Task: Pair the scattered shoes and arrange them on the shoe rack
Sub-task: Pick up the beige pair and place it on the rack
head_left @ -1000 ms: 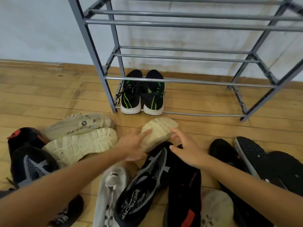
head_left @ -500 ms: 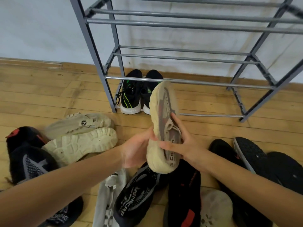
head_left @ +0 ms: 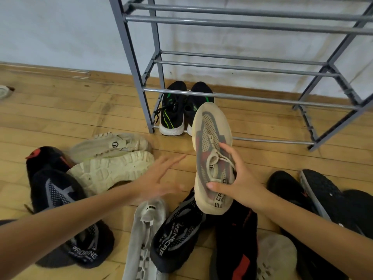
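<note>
r hand [head_left: 240, 184], ctr-right of frame, grips a beige knit shoe [head_left: 210, 134] at its collar. thumb lies across the heel end, fingers [head_left: 228, 152] curl over the laces from the right side. the shoe is off the floor, upper facing the camera, toe pointing to the top of the frame, heel over the pile. in the picture its toe overlaps the right shoe of the black/green pair [head_left: 173, 110]. printed letters show on the heel side.

l hand [head_left: 159, 178], just left of ctr, is blurred, palm down, fingers spread & straight, holding nothing. it's apart from the beige shoe, near the toe of a cream sole-up shoe [head_left: 109, 170].

shoe rack [head_left: 137, 67], grey metal bars, fills upper ctr to upper right, against a white wall. the black/green pair sits side by side at the left end of its lowest level, toes to the wall.

other shoes lie on the wood floor [head_left: 60, 110]:
- a 2nd cream shoe [head_left: 109, 144] on its side, just above the sole-up one
- a black/grey knit shoe [head_left: 58, 195] at left, w/ a black/red shoe [head_left: 46, 158] above it
- btm ctr, a grey-white shoe [head_left: 145, 229] w/ a black lettered shoe [head_left: 177, 235] beside it
- a black shoe w/ red patch [head_left: 236, 239] below the held shoe's heel
- a pale shoe [head_left: 276, 255] at btm right
- black shoes [head_left: 323, 199] at far right, one tipped so its sole shows
</note>
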`<action>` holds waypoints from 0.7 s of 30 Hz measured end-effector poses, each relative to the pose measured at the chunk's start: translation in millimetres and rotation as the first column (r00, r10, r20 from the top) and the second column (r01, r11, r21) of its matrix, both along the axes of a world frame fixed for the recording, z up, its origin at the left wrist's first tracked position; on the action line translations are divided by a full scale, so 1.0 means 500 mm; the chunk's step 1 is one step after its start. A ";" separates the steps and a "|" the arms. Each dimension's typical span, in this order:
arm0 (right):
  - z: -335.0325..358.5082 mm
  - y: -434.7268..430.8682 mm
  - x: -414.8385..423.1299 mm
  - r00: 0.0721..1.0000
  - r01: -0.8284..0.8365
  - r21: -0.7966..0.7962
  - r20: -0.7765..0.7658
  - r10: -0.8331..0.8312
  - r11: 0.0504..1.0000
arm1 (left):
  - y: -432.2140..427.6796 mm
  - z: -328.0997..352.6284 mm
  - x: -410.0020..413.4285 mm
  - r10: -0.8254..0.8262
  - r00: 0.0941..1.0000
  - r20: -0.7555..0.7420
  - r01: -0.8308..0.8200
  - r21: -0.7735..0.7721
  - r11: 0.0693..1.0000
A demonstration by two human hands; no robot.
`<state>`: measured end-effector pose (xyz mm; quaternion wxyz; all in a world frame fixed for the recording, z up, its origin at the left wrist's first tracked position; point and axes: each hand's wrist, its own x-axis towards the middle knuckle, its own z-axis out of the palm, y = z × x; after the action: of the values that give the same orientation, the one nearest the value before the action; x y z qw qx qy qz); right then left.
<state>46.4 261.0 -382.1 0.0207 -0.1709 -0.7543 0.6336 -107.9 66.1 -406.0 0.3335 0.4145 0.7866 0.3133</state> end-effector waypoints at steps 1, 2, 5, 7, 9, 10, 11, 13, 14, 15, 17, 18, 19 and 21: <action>0.001 -0.001 0.000 1.000 0.010 -0.001 -0.001 -0.010 1.000 | -0.016 -0.007 -0.018 0.005 0.981 -0.192 -0.007 -0.009 1.000; 0.000 -0.002 0.000 1.000 0.013 0.003 -0.001 -0.013 1.000 | -0.033 -0.016 -0.038 0.025 0.922 -0.386 -0.032 -0.014 0.999; -0.004 -0.006 -0.001 1.000 0.013 0.016 0.011 -0.013 1.000 | -0.072 -0.043 -0.097 0.030 0.669 -0.743 -0.216 -0.155 0.964; -0.006 -0.013 -0.005 1.000 0.015 0.025 0.023 -0.015 1.000 | -0.082 -0.053 -0.126 -0.020 0.683 -0.731 -0.344 -0.346 0.873; -0.006 -0.021 -0.010 0.999 0.021 0.027 0.024 -0.022 0.999 | -0.078 -0.060 -0.140 -0.047 0.734 -0.678 -0.368 -0.454 0.812; -0.006 -0.024 -0.012 0.999 0.020 0.024 0.024 -0.021 1.000 | -0.075 -0.061 -0.142 -0.058 0.736 -0.674 -0.359 -0.462 0.811; -0.006 -0.026 -0.012 0.999 0.017 0.020 0.027 -0.018 1.000 | -0.074 -0.063 -0.142 -0.071 0.726 -0.684 -0.348 -0.455 0.819; -0.004 -0.027 -0.012 0.999 0.010 0.015 0.034 -0.010 1.000 | -0.078 -0.066 -0.141 -0.110 0.695 -0.710 -0.324 -0.447 0.834; -0.004 -0.026 -0.011 0.999 0.008 0.016 0.035 -0.009 1.000 | -0.081 -0.068 -0.143 -0.133 0.685 -0.717 -0.313 -0.453 0.835; -0.004 -0.026 -0.011 0.999 0.011 0.017 0.036 -0.011 1.000 | -0.084 -0.068 -0.148 -0.162 0.677 -0.718 -0.300 -0.471 0.830; -0.005 -0.028 -0.011 0.999 0.025 0.019 0.033 -0.026 0.999 | -0.083 -0.061 -0.156 -0.231 0.666 -0.709 -0.270 -0.518 0.812; -0.005 -0.029 -0.011 0.999 0.033 0.020 0.030 -0.034 0.999 | -0.082 -0.058 -0.158 -0.273 0.650 -0.710 -0.242 -0.533 0.810; -0.005 -0.029 -0.011 0.999 0.038 0.022 0.027 -0.038 0.999 | -0.078 -0.052 -0.156 -0.329 0.642 -0.693 -0.192 -0.560 0.806; -0.004 -0.029 -0.010 0.999 0.032 0.029 0.023 -0.033 0.999 | -0.077 -0.047 -0.145 -0.442 0.650 -0.618 -0.060 -0.622 0.781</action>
<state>41.5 246.5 -384.3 0.0247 -0.1902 -0.7605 0.6204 -180.3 27.5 -429.5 0.1319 0.4643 0.8567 -0.1820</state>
